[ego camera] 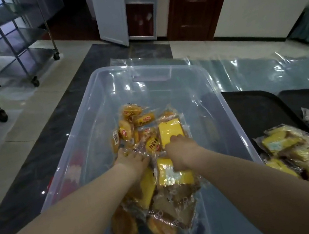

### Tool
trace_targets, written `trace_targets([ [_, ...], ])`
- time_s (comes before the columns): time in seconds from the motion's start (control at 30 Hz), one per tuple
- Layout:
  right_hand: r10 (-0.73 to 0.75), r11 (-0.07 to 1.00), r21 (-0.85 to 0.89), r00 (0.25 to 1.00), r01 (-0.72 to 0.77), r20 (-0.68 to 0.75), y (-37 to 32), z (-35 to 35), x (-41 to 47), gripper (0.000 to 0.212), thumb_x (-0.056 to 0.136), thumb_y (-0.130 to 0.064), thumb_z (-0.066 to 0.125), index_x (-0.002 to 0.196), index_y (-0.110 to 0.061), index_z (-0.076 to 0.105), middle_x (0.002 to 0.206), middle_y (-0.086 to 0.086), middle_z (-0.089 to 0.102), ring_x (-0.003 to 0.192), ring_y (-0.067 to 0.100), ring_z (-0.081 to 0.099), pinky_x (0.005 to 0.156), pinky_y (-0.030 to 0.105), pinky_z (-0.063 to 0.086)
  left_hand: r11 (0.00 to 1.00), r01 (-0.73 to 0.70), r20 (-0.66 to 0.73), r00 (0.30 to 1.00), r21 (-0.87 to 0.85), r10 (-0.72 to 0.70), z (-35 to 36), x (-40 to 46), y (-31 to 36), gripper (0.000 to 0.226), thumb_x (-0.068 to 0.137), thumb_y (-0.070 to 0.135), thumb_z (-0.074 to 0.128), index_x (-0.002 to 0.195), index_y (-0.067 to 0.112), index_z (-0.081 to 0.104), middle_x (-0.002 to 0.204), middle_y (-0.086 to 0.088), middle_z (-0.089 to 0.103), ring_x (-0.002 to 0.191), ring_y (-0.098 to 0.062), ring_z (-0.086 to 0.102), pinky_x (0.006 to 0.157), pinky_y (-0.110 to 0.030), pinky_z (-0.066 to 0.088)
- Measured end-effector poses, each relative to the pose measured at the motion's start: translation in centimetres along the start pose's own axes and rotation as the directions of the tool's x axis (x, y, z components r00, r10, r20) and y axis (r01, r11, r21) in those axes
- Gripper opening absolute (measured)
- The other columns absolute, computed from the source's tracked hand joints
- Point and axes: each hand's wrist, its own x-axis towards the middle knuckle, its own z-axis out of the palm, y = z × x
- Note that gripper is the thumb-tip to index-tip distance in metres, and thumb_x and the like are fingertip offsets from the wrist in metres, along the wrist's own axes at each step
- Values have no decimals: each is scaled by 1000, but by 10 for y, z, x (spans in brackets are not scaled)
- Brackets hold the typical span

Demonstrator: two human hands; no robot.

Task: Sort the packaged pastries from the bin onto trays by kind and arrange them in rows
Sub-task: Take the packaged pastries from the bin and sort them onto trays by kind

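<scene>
Two bare hands reach down into the clear plastic storage bin (106, 104) that fills the centre of the frame. The left hand (131, 158) lies among the small round golden buns in crinkled clear wrappers (130, 125), fingers hidden in the film, so I cannot tell if it grips one or only touches. The right hand (179, 149) has its fingers curled over the near end of a yellow rectangular cake slice in clear film (170, 129), and it seems to hold it. More yellow slices (171, 175) and a brown slice (174, 205) lie lower in the frame, under the forearms. At the right edge, two black trays (251, 113) sit on a shiny transparent sheet (264, 70), and the nearer one carries a loose pile of wrapped yellow slices (284, 142), not yet in rows. I judge these packs to be light and soft; the film is slippery and noisy, and the cake inside will crush easily, so it is better to take each by the sealed end or flat across the width. On the bun wrappers there is a red oval logo and some Chinese characters, too blurred to read; one pack shows a white barcode label (115, 137). In the upper left stands a steel trolley on wheels (14, 44).
</scene>
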Motion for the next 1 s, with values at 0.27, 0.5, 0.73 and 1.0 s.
trace_targets([
  [0.27, 464, 671, 644, 886, -368, 23, 23, -4, 45, 55, 93, -28, 55, 140, -5, 36, 144, 19, 36, 132, 34, 33, 101, 36, 37, 986, 132, -33, 990, -100, -136, -24, -5, -4, 70, 78, 23, 74, 137, 7, 40, 142, -18, 31, 126, -37, 36, 101, -49, 39],
  [0.5, 563, 584, 710, 826, -394, -6, 8, 15, 55, 65, 87, -34, 68, 137, -6, 38, 139, 19, 40, 129, 33, 37, 106, 38, 33, 917, 272, -72, 950, -293, -305, -34, -4, -24, 66, 75, 28, 77, 132, 14, 47, 128, -10, 46, 116, -30, 49, 85, -37, 46],
  [0.73, 564, 679, 622, 819, -391, -100, 8, 6, 48, 52, 92, -3, 55, 141, -9, 39, 138, 15, 45, 122, 34, 49, 94, 40, 46, 869, 293, -180, 904, -398, -387, -52, -13, -37, 37, 81, 25, 69, 111, 12, 52, 107, -6, 59, 97, -25, 58, 67, -30, 42],
  [1.0, 422, 723, 681, 855, -117, -301, 24, -51, 27, 31, 81, 1, 55, 108, -10, 45, 114, 18, 51, 98, 34, 56, 75, 33, 45, 800, 209, -281, 861, -563, -423, -69, -29, -62, 7, 84, 8, 47, 81, 14, 49, 79, -4, 52, 74, -21, 54, 55, -28, 38],
])
